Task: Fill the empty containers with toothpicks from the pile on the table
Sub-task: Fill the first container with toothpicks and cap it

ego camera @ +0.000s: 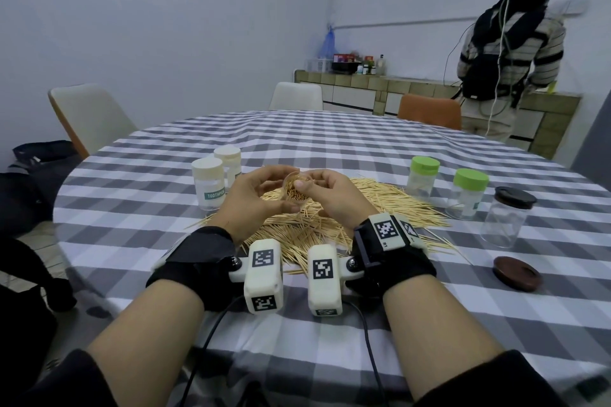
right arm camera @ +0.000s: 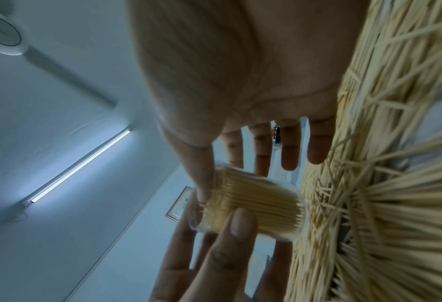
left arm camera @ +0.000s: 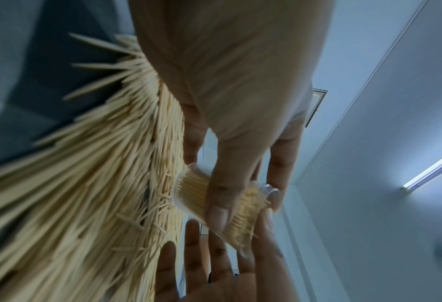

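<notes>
Clear toothpick-filled container [ego camera: 295, 192] held by both hands above pile [ego camera: 330, 225], tablecloth around

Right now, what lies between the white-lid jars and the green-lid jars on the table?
In the head view, the toothpick pile, and above it both hands holding a small clear container full of toothpicks.

Left hand [ego camera: 256, 198]: raised in front, thumb and fingers curled, pinching.
Right hand [ego camera: 334, 196]: raised close beside it, thumb bent in, other fingers straight.
Forearms: bare, both wrists strapped.
</notes>
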